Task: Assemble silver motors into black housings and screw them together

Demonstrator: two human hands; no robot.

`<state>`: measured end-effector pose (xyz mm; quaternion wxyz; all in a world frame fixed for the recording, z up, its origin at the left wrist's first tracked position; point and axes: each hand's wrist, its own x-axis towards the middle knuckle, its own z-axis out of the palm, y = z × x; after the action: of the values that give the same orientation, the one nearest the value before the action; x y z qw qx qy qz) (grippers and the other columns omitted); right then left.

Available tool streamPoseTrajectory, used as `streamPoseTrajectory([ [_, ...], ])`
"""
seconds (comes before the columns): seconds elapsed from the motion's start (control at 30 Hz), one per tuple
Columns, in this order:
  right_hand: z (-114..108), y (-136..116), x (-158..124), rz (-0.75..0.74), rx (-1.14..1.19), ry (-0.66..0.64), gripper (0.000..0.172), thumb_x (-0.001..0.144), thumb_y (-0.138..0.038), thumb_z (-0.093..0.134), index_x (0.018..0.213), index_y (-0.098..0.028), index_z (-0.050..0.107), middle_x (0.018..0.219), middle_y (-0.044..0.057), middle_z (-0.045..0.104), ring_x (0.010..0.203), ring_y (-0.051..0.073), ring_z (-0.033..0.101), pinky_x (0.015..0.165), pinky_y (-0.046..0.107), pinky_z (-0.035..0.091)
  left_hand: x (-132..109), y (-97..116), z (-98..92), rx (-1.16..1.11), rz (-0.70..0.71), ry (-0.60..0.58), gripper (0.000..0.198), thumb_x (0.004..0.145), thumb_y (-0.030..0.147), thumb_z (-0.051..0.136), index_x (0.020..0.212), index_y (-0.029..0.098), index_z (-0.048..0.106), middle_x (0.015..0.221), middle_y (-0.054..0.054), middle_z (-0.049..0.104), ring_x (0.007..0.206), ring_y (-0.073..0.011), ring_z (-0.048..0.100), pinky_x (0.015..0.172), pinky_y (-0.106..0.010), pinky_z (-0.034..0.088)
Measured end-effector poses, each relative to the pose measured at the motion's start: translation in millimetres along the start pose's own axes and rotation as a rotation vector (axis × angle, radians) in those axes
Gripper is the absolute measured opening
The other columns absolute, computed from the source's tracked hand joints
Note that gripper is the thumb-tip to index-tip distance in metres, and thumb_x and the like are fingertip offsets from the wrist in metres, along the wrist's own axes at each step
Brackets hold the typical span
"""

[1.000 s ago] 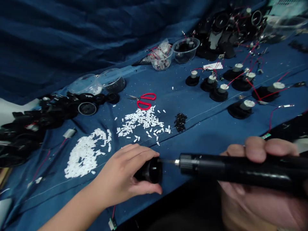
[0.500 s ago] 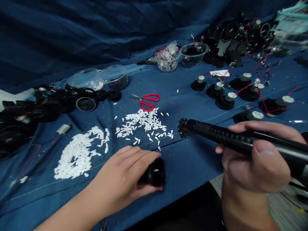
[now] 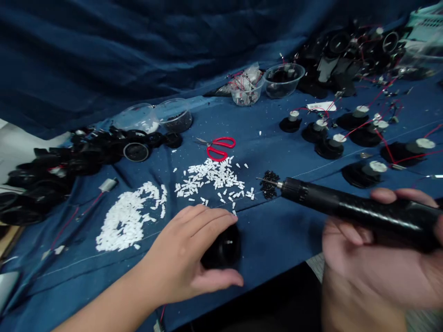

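My left hand [image 3: 188, 251] curls over a black round part [image 3: 223, 249] lying on the blue cloth near the table's front edge, fingers wrapped across its top. My right hand [image 3: 377, 249] holds a black electric screwdriver [image 3: 349, 210] level above the cloth. Its thin metal tip [image 3: 265, 180] points left and sits just beside a small heap of black screws [image 3: 269, 183]. The part's open face looks toward the screwdriver, a hand's width below the tip.
Two heaps of small white pieces [image 3: 129, 221] [image 3: 214, 177] lie left of the screws, with red scissors [image 3: 218, 148] behind. Black bases with white-capped motors and red wires [image 3: 332, 145] stand at the right. Clear tubs [image 3: 173, 115] and a pile of black housings [image 3: 69, 159] line the back and left.
The screwdriver left the black part's face, swung up to the screw heap, then drew back slightly so its bare tip shows beside the screws. My left hand stayed on the part.
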<state>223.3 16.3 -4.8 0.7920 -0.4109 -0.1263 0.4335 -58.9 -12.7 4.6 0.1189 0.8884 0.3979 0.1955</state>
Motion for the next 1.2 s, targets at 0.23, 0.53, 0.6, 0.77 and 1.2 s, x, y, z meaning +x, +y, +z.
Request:
streamPoseTrajectory([
  [0.23, -19.6, 8.5, -3.8, 0.307, -0.002, -0.189, 0.044, 0.057, -0.053, 0.076, 0.089, -0.022, 0.075, 0.075, 0.001, 0.066, 0.032, 0.008, 0.035, 0.018, 0.026, 0.017, 1.0, 6.0, -0.8, -0.309, -0.287, 0.197, 0.041, 0.095, 0.035, 0.078, 0.132, 0.025, 0.064, 0.119, -0.004, 0.070, 0.097, -0.0146, 0.066, 0.091, -0.028, 0.056],
  [0.53, -2.4, 21.2, -12.7, 0.256, -0.021, -0.157, 0.039, 0.056, -0.051, 0.074, 0.081, -0.021, 0.078, 0.070, 0.001, 0.067, 0.032, 0.009, 0.040, 0.019, 0.024, 0.020, 3.7, 3.6, 3.4, -0.420, -0.275, 0.270, 0.033, 0.088, 0.024, 0.084, 0.119, 0.021, 0.073, 0.109, -0.003, 0.074, 0.090, -0.0122, 0.067, 0.085, -0.027, 0.057],
  [0.6, -2.7, 20.3, -12.0, 0.257, -0.021, -0.178, 0.039, 0.057, -0.051, 0.073, 0.082, -0.021, 0.077, 0.070, 0.000, 0.066, 0.032, 0.009, 0.039, 0.019, 0.024, 0.019, 3.1, 3.3, 4.0, -0.434, -0.273, 0.279, 0.029, 0.090, 0.021, 0.083, 0.117, 0.021, 0.074, 0.107, -0.003, 0.076, 0.090, -0.0131, 0.068, 0.085, -0.028, 0.057],
  [0.77, -3.5, 20.7, -12.6, 0.257, -0.014, -0.233, 0.041, 0.060, -0.052, 0.074, 0.087, -0.020, 0.076, 0.073, -0.001, 0.065, 0.034, 0.008, 0.040, 0.019, 0.023, 0.020, 3.6, 5.1, 3.2, -0.459, -0.278, 0.303, 0.015, 0.093, 0.016, 0.077, 0.107, 0.021, 0.076, 0.098, -0.002, 0.079, 0.087, -0.0144, 0.069, 0.080, -0.031, 0.056],
  [1.2, -10.3, 17.4, -5.7, 0.363, 0.010, -0.269, 0.047, 0.050, -0.051, 0.088, 0.084, -0.023, 0.074, 0.073, -0.002, 0.063, 0.036, 0.010, 0.044, 0.018, 0.024, 0.023, 4.4, 1.0, 2.4, -0.471, -0.194, 0.382, 0.010, 0.089, 0.015, 0.084, 0.094, 0.021, 0.077, 0.088, -0.002, 0.080, 0.081, -0.0155, 0.072, 0.078, -0.033, 0.057],
])
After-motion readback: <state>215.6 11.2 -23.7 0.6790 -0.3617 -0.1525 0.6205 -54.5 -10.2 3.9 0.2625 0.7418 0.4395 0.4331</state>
